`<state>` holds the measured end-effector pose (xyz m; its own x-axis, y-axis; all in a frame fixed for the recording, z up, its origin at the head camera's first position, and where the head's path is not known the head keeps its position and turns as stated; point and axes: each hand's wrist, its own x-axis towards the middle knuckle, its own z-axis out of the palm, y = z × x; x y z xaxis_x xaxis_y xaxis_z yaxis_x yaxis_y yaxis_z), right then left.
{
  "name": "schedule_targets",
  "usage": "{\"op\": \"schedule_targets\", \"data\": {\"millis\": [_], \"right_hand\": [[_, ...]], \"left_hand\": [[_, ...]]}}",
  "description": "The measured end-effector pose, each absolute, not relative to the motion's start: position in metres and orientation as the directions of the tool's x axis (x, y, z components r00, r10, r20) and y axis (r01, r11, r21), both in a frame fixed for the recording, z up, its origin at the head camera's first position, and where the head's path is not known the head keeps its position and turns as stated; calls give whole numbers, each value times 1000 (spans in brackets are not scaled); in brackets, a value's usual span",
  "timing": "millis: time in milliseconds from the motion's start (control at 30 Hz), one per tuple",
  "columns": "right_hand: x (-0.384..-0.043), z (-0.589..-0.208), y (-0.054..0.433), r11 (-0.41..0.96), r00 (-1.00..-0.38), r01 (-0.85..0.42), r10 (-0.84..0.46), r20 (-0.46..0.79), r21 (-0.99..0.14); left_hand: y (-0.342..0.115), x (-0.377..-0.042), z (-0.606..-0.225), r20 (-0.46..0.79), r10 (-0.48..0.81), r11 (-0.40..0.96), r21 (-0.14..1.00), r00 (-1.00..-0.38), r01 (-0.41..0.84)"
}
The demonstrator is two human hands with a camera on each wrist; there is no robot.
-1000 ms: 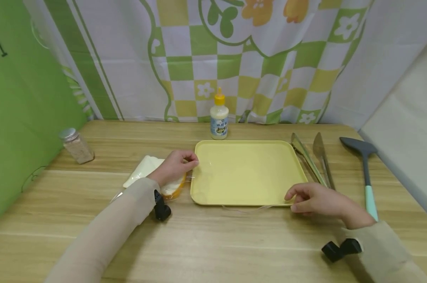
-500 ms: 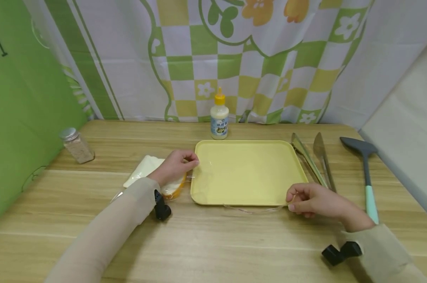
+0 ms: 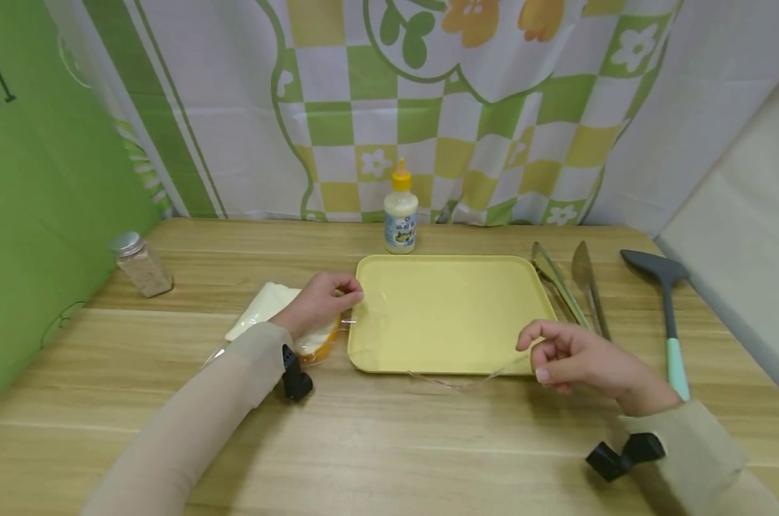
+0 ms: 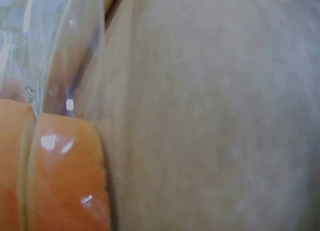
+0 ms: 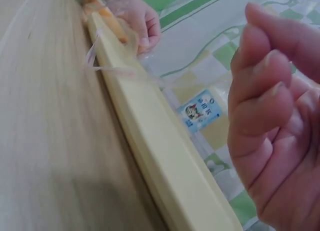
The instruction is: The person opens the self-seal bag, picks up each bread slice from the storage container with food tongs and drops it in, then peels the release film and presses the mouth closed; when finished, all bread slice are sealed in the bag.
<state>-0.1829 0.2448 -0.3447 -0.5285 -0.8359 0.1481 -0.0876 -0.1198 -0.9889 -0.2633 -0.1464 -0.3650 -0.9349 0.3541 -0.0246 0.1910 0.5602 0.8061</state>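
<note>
A clear plastic bag point(image 4: 82, 51) of sliced bread point(image 3: 260, 309), orange-crusted, lies on the table left of the yellow tray point(image 3: 453, 308). My left hand point(image 3: 321, 301) reaches over the bread and pinches the bag's film between thumb and fingers, by the tray's left rim. The bag's clear end spreads onto the tray. From there a thin clear plastic strip point(image 3: 456, 387) sags along the tray's front edge and rises to my right hand point(image 3: 576, 362). Its fingers are curled above the tray's front right corner, the index lifted from the thumb; the strip runs in among them.
Behind the tray stands a yellow-capped squeeze bottle point(image 3: 400, 222). Metal tongs point(image 3: 563, 287), a metal utensil point(image 3: 589, 287) and a spatula with a mint handle point(image 3: 669, 308) lie to the right. A silver-lidded jar point(image 3: 140, 265) rests on its side at far left.
My right hand first closed in on the strip's end at the tray's front right corner, then rose slightly, the strip lifting with it and the index finger opening. My left hand stayed in place.
</note>
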Motion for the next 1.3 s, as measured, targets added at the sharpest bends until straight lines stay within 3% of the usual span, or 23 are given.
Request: {"op": "schedule_targets", "data": {"millis": [233,700,933,1300], "right_hand": [[-183,-332,243,-210,-470,-85,-854,225,-974],[-193,-318,210,-224,-556,-173,-782,282,-959],[-201,-322,177,-198,-615,-197,-738,279,-960],[-208,-325,137,-250,-622,-187,-718,312,-950]], "left_hand": [[-146,-263,-366,-34,349,551,816,-937,175],[-155,-255,-351,44,239,513,843,-970,164],[-157,-248,-324,146,118,402,897,-982,182],[-161,-243,-285,373,-105,272,902,-922,334]]}}
